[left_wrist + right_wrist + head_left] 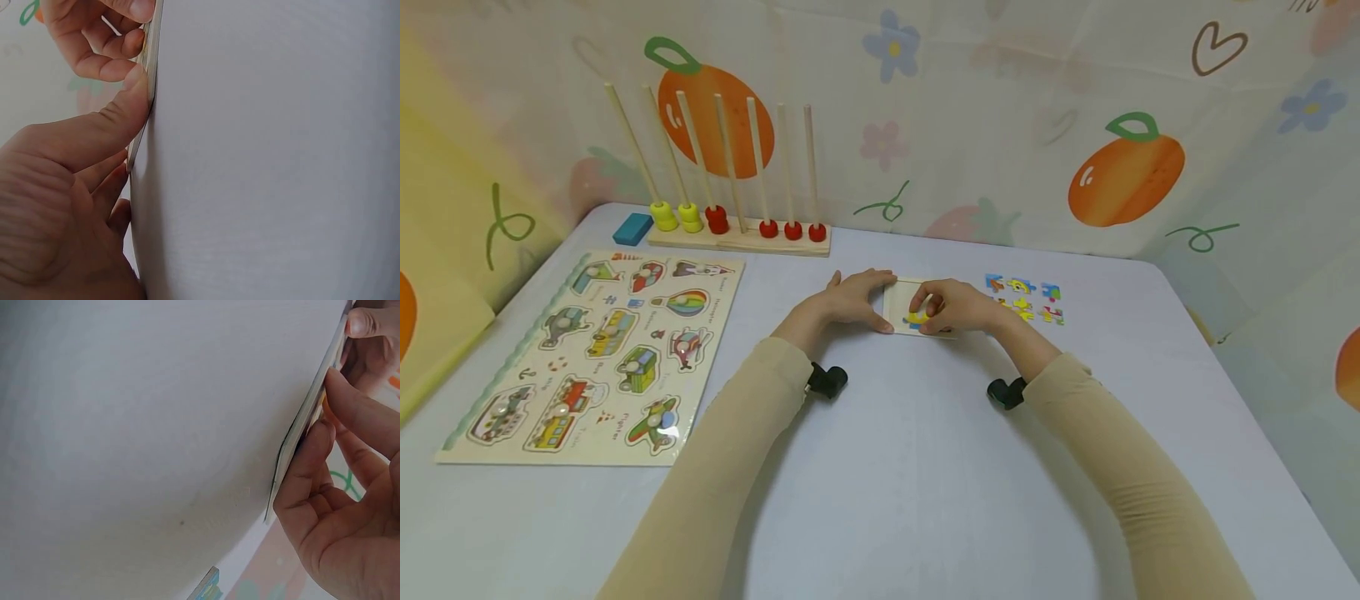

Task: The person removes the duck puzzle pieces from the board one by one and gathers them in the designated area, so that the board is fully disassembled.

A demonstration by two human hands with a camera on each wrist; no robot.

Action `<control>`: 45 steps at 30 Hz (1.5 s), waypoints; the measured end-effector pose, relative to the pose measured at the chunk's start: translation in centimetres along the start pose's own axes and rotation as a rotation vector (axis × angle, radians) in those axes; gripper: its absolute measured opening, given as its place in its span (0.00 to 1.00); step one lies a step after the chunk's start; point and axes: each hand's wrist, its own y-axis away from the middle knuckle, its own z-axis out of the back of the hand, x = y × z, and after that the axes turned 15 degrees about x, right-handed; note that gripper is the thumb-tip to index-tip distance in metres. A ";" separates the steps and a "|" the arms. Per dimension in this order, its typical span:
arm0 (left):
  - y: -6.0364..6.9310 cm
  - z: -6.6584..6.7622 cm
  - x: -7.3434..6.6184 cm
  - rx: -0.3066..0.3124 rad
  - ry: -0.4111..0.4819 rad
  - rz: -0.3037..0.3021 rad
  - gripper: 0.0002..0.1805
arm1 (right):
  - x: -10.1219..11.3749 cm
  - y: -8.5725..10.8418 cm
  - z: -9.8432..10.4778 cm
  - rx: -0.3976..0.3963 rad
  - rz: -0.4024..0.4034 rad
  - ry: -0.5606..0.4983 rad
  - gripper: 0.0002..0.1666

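Note:
Around the left side of a small pale wooden puzzle board [904, 293] my left hand [853, 298] holds it, thumb at the near edge and a finger at the far edge. My right hand [958, 306] has its fingers curled over the board's right part. Its thumb and forefinger pinch a yellow-and-blue puzzle piece [917, 318] against the board; the fingers partly hide it. In the right wrist view, the right fingertips [320, 434] meet the board [290, 450] seen edge-on. Several loose jigsaw pieces [1021, 286] lie just right of the right hand.
A large vehicle peg puzzle [591, 358] lies at left. Behind it stand a wooden peg rack [741, 240] with red and yellow beads and a blue block [633, 229]. A fruit-print cloth [985, 108] hangs behind the white table [925, 467].

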 end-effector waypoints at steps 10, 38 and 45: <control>-0.2 0.0 0.2 0.007 -0.013 -0.002 0.50 | 0.2 0.2 0.0 -0.005 0.005 0.004 0.19; 0.0 0.0 0.3 0.009 -0.011 -0.005 0.49 | 0.1 0.0 -0.1 -0.065 -0.010 0.006 0.18; 0.0 0.0 0.3 0.009 -0.015 -0.014 0.50 | -0.1 -0.1 0.0 -0.065 -0.018 -0.056 0.15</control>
